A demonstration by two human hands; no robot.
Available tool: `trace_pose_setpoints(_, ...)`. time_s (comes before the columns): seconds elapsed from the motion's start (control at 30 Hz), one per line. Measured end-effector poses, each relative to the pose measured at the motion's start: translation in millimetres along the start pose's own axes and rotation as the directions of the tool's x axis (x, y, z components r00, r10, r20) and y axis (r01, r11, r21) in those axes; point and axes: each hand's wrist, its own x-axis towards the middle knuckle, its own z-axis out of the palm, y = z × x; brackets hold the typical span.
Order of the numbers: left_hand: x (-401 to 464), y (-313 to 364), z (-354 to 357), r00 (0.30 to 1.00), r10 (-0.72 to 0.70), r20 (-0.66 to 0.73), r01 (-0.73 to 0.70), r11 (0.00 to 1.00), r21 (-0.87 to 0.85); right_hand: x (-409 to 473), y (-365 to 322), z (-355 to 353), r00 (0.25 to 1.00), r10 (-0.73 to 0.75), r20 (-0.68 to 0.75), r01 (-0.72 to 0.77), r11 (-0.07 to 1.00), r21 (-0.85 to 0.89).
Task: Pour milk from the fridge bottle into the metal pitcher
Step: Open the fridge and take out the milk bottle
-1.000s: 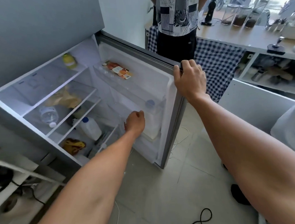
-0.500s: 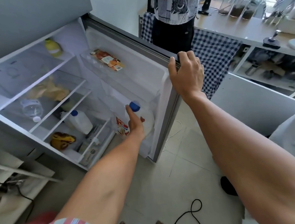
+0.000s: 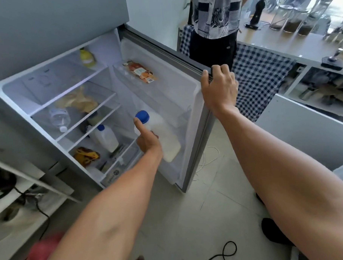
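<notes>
Your left hand (image 3: pixel 147 139) has its fingers (image 3: pixel 139 124) wrapped around the milk bottle (image 3: pixel 165 134), forefinger reaching up to just under the blue cap (image 3: pixel 142 116). You hold it high on the neck side, most likely because the door pocket leaves only the top free to grasp. The bottle leans away from your fingers, its base toward the door's lower pocket; whether it has cleared the pocket I cannot tell.

Your right hand (image 3: pixel 219 86) has its fingers (image 3: pixel 216 70) curled over the top edge of the fridge door (image 3: pixel 163 51), which keeps the door from swinging shut while you reach inside.

Counted: two blue-capped milk bottles, the one in your grip and a smaller second bottle (image 3: pixel 105 137) on the lower fridge shelf, left of your left fingers. One clear water bottle (image 3: pixel 59 119) lies on the shelf above that. One yellow squeeze bottle (image 3: pixel 87 57) stands on the top shelf. One packet (image 3: pixel 140 72) sits in the upper door pocket, above your left fingers.

The metal pitcher is not in view. Three glass jars (image 3: pixel 291 19) stand on the bench (image 3: pixel 280 40), far beyond your right fingers.
</notes>
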Motion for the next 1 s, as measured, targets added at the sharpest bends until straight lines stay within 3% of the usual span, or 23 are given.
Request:
trace_pose_setpoints(0.27, -13.4, 39.2, -38.4, 0.97, 0.235, -0.06, -0.218, 0.953, 0.211, -17.7, -11.6, -12.1, 0.994, -0.105, 0.025, 0.104, 0.994, 0.045)
trace_pose_setpoints(0.43, -26.9, 69.3, -70.1, 0.95, 0.31, -0.032, -0.294, 0.927, 0.232, -46.8, -35.8, -17.4, 0.982, -0.185, 0.02, 0.185, 0.983, 0.023)
trace_pose_setpoints(0.57, -30.5, 98.9, -98.7, 0.917, 0.397, -0.03, -0.372, 0.881, 0.293, -77.1, -60.8, -17.8, 0.965, -0.261, -0.027, 0.262, 0.959, 0.106)
trace_pose_setpoints(0.77, -23.0, 144.0, -151.9, 0.874, 0.472, -0.111, -0.404, 0.835, 0.374, -120.3, -117.4, -5.9, 0.936, -0.349, -0.044, 0.352, 0.92, 0.172)
trace_pose_setpoints(1.0, -11.6, 189.7, -211.6, 0.855, 0.489, -0.173, -0.414, 0.844, 0.34, -148.6, -185.3, 11.8, 0.875, -0.47, 0.115, 0.422, 0.858, 0.292)
